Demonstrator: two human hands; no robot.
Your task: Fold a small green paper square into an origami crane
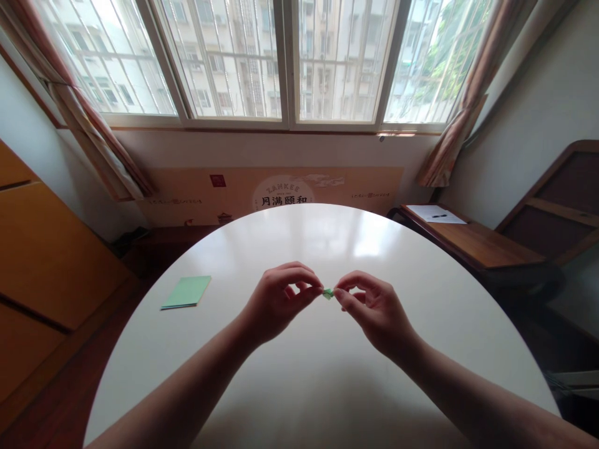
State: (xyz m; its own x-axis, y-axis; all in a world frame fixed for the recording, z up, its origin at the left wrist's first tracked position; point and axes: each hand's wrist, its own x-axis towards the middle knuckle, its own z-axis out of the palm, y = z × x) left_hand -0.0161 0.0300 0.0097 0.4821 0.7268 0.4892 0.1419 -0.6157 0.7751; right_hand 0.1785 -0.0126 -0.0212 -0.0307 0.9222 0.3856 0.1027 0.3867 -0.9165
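A small folded piece of green paper [328, 293] is held above the white round table [299, 386], pinched from both sides. My left hand [285, 299] grips its left end between thumb and fingertips. On the opposite end, the thumb and index finger of my right hand [374, 305] are closed. The paper's ends are partly hidden by the fingertips, and its exact folded shape is too small to make out. To the left on the tabletop lies a stack of square green paper [187, 291].
A wooden bench or side table [496, 240] on the right carries a white sheet [433, 214] with a dark pen [440, 216] on it. Behind the table, a printed banner [196, 187] runs along the wall beneath the barred windows. An orange-brown cabinet [51, 249] stands at left.
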